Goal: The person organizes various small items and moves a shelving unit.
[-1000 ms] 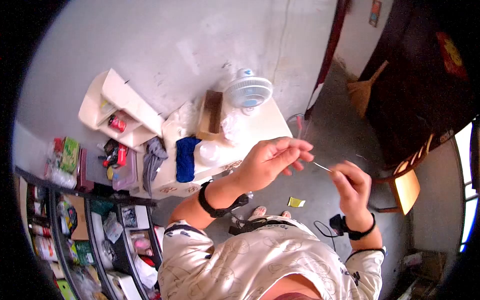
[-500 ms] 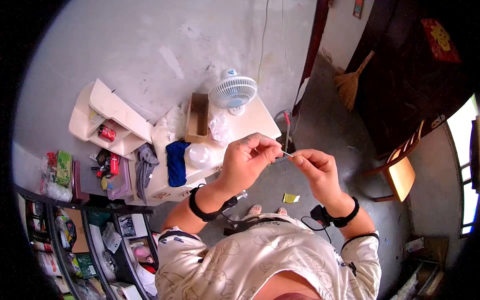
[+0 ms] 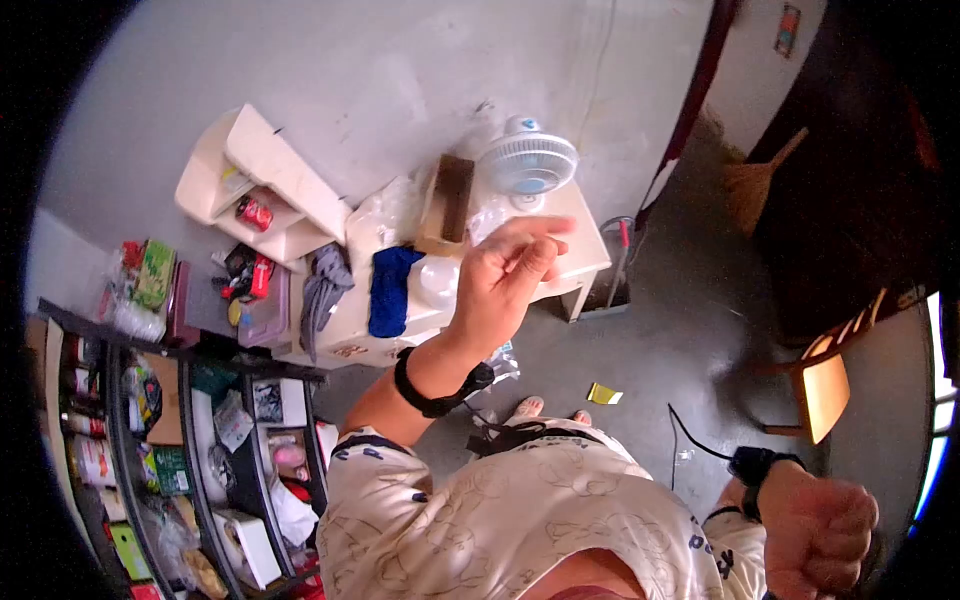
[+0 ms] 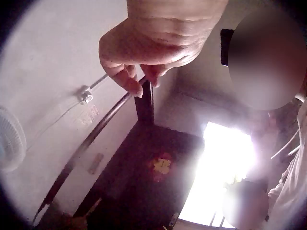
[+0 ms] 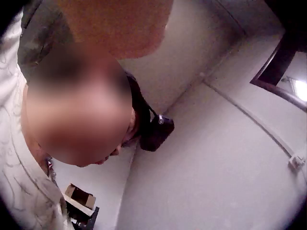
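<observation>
My left hand [image 3: 510, 265] is raised in front of me over the edge of a small white table [image 3: 575, 255]. Its fingers are curled, with thumb and forefinger tips together. In the left wrist view that hand [image 4: 148, 52] is pinched the same way, and I see nothing between its fingertips [image 4: 132, 86]. My right hand [image 3: 820, 535] is a closed fist drawn far back to the lower right, beside my hip. No thin pin or thread shows in either hand now. Each wrist wears a black band.
The table carries a white fan [image 3: 527, 165], a cardboard box [image 3: 445, 205], a blue cloth [image 3: 390, 290] and a grey cloth [image 3: 322, 295]. A cluttered shelf rack [image 3: 150, 430] stands at left. A wooden chair [image 3: 825, 390], a broom [image 3: 750, 185] and a yellow scrap [image 3: 603, 394] are on the floor.
Both hands were pinching a thin pin between them at chest height. The right hand has since pulled away down and right into a fist, and the left hand has lifted slightly.
</observation>
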Demonstrator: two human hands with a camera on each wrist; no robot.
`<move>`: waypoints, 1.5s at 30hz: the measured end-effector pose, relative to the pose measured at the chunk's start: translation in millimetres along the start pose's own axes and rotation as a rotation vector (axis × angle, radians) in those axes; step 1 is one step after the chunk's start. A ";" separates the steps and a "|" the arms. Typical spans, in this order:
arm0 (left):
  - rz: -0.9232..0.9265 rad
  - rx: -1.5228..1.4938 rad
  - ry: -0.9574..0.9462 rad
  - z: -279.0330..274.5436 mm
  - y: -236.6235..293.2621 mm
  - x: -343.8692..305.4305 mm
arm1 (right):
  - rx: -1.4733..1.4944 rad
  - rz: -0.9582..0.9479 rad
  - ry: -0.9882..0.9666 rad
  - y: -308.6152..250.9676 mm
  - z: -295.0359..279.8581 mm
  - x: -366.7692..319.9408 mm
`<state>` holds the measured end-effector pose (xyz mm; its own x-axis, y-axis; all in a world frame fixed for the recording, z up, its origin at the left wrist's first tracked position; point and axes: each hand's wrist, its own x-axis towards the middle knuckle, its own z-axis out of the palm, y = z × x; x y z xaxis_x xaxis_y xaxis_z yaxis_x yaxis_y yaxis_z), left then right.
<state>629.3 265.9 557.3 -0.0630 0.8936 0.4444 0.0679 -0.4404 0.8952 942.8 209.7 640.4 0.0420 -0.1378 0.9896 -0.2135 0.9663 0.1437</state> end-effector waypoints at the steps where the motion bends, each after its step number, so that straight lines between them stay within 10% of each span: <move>1: 0.013 -0.009 -0.195 -7.1 3.0 -1.3 | -0.156 -0.138 -0.004 0.6 1.6 1.7; 7: -0.037 -0.086 0.245 19.0 15.9 -1.6 | -0.432 -0.194 -0.077 -14.8 4.0 24.5; 9: -0.068 0.000 -0.006 2.2 16.3 -4.3 | -0.498 -0.158 -0.119 -22.5 1.8 32.1; 45: -0.150 -0.106 -0.113 13.2 14.7 -7.9 | -0.508 -0.101 -0.157 -22.5 1.0 31.0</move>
<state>643.9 253.5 566.5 0.0482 0.9511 0.3051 -0.0391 -0.3035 0.9520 947.8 183.5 667.9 -0.1172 -0.2290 0.9663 0.2844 0.9245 0.2536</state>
